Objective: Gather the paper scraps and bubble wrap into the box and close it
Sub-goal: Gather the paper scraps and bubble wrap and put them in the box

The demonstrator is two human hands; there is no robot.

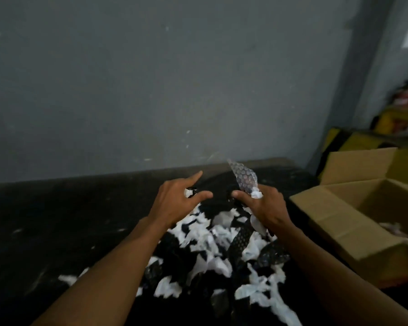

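Note:
A heap of white paper scraps (212, 250) mixed with clear bubble wrap pieces (242, 238) lies on the dark table between my forearms. My right hand (264, 205) is shut on a strip of bubble wrap (244, 178) that sticks up past my fingers, with a small white scrap pinched alongside it. My left hand (177, 198) hovers at the far end of the heap, fingers spread, with a small white scrap under its fingers. An open cardboard box (353, 222) stands at the right, flaps out, a few scraps inside.
The dark table (57, 220) runs back to a grey wall (151, 78). Yellow crates and clutter (391, 123) sit behind the box at the far right. A few stray scraps (68, 278) lie at the lower left.

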